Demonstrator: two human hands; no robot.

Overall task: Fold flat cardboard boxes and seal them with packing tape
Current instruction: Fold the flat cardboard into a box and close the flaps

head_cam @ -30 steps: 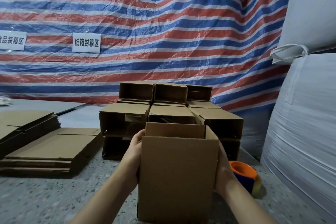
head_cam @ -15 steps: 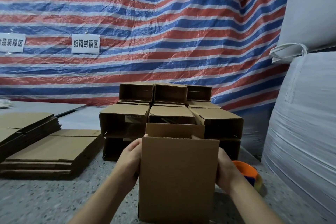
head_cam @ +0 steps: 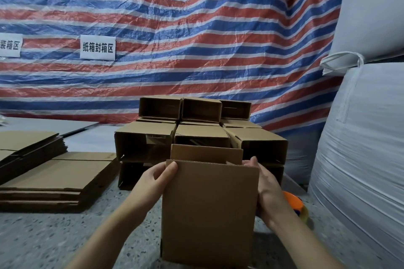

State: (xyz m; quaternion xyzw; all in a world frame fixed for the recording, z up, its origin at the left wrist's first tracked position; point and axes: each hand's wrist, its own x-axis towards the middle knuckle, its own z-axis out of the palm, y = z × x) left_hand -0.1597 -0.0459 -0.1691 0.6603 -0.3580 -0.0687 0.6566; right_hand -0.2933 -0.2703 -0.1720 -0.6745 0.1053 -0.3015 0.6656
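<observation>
A striped tarp (head_cam: 175, 17) fills the back, two white bulk sacks (head_cam: 360, 148) stand at the right, and the speckled floor (head_cam: 43, 236) carries everything else. On it, near the left, lie two stacks of flat cardboard (head_cam: 54, 177). Behind the hands sits a pile of folded boxes (head_cam: 196, 133): three open ends show on the top row, three on the row below, with more underneath that cannot be counted. Two white signs (head_cam: 97, 47) hang on the tarp.

In the middle foreground one box (head_cam: 209, 209) stands upright on the floor, open at the top, its far flap up. The left hand (head_cam: 153, 181) grips the upper left corner, thumb curled over the near edge. The right hand (head_cam: 265, 183) lies along the right wall; its fingers (head_cam: 251, 160) reach the top right corner, though whether they curl round the edge cannot be told.

The step in hand looks like squaring the box and folding in its top flaps. The next move probably calls for pressing the flaps flat and reaching for the one tape dispenser (head_cam: 295, 205), orange and half hidden just behind the right wrist
</observation>
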